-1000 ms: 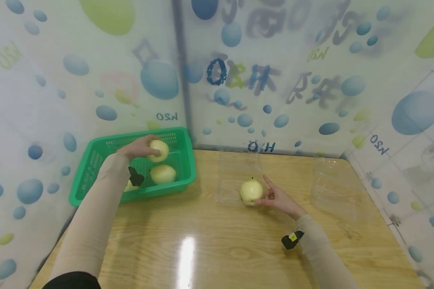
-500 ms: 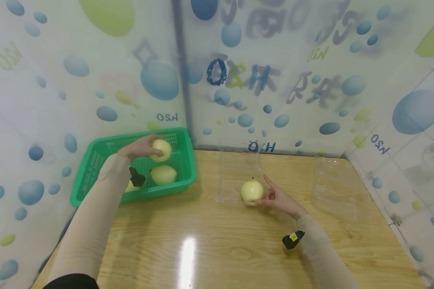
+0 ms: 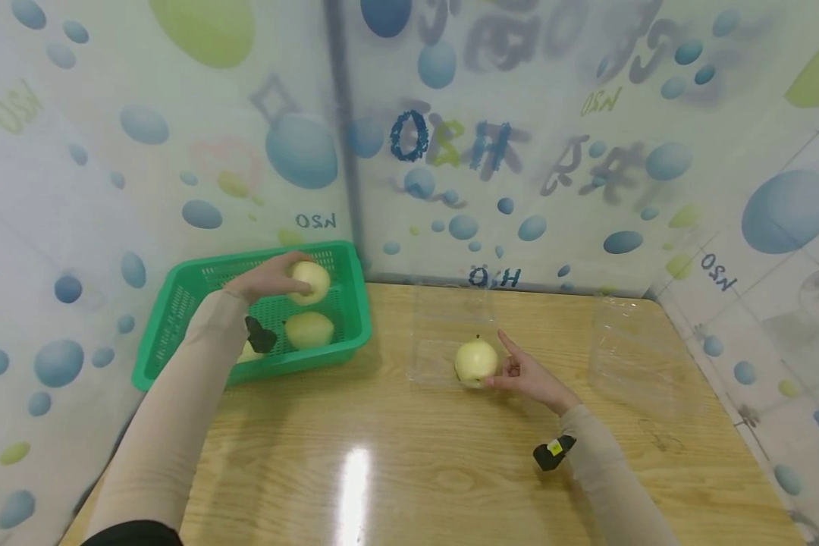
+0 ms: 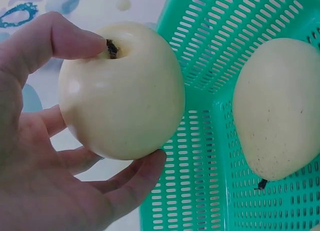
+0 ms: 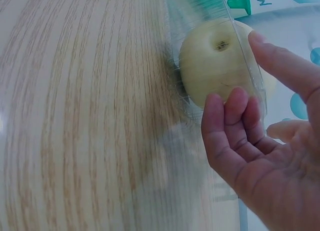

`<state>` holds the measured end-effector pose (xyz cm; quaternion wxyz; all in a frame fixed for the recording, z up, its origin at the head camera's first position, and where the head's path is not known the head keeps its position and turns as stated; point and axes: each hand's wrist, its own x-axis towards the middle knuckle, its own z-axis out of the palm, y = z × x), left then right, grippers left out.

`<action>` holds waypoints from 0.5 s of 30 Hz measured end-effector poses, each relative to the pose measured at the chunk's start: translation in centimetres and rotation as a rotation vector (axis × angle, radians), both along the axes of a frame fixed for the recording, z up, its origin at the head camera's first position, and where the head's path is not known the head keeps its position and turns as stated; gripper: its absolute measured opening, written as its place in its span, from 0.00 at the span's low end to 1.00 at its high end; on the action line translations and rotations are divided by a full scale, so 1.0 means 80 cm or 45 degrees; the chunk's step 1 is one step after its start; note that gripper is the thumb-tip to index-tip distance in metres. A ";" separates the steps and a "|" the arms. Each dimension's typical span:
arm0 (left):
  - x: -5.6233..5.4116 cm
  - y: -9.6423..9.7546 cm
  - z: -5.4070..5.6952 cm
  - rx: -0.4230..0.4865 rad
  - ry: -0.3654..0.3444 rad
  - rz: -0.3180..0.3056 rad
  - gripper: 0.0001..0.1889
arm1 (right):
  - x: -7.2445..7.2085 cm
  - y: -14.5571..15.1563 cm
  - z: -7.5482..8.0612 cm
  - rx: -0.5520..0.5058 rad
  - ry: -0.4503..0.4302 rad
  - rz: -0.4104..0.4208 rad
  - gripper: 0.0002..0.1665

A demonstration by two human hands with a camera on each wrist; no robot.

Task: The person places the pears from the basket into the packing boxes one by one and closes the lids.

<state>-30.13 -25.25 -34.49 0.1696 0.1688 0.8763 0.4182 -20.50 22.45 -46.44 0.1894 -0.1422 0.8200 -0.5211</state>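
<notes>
My left hand (image 3: pixel 266 277) holds a pale yellow pear (image 4: pixel 125 96) over the green basket (image 3: pixel 365 322), thumb by its stem and fingers beneath it. Another pear (image 3: pixel 309 331) lies on its side in the basket, and part of a third pear (image 3: pixel 249 353) shows below the left wrist. At the table's middle, a pear (image 3: pixel 476 362) sits in the right front part of a clear plastic box (image 3: pixel 431 361). My right hand (image 3: pixel 528 379) grips that box's right side, several curled fingertips against the outer wall beside the pear.
A second clear plastic container (image 3: pixel 631 356) stands towards the right back of the wooden table (image 3: pixel 437 470). Behind the table hangs a patterned curtain (image 3: pixel 437 189), close to the basket and box. A similar patterned surface borders the right side.
My left hand has shifted slightly to the right with the pear in its grip. The right hand, the box and the pear in it stay in place.
</notes>
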 end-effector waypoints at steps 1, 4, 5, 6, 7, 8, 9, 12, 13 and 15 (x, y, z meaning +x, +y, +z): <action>0.001 0.001 0.001 -0.001 0.002 -0.003 0.35 | 0.000 0.000 0.001 0.005 0.000 -0.003 0.59; 0.001 0.003 0.004 0.010 -0.007 -0.005 0.35 | 0.001 0.000 0.001 0.015 0.001 -0.006 0.60; 0.001 0.003 0.004 0.011 -0.012 -0.001 0.35 | 0.001 0.000 0.001 0.016 0.001 -0.005 0.60; 0.002 0.004 0.005 0.015 -0.017 0.003 0.35 | 0.001 0.000 0.000 0.016 0.001 -0.004 0.60; 0.002 0.004 0.006 0.015 -0.017 0.003 0.35 | 0.001 0.000 0.000 0.015 0.000 -0.003 0.60; 0.002 0.005 0.007 0.015 -0.016 0.004 0.35 | 0.001 0.000 0.000 0.013 0.001 -0.001 0.60; 0.002 0.005 0.007 0.014 -0.016 0.003 0.35 | 0.001 0.001 0.000 0.008 -0.001 0.001 0.60; 0.003 0.006 0.008 0.012 -0.007 -0.005 0.35 | 0.001 0.001 0.000 -0.003 -0.004 0.004 0.59; 0.003 0.006 0.008 0.011 0.000 -0.011 0.35 | 0.002 0.000 0.000 -0.008 -0.005 0.005 0.59; 0.004 0.006 0.008 0.013 0.007 -0.018 0.35 | 0.002 0.000 0.001 -0.019 -0.009 0.006 0.59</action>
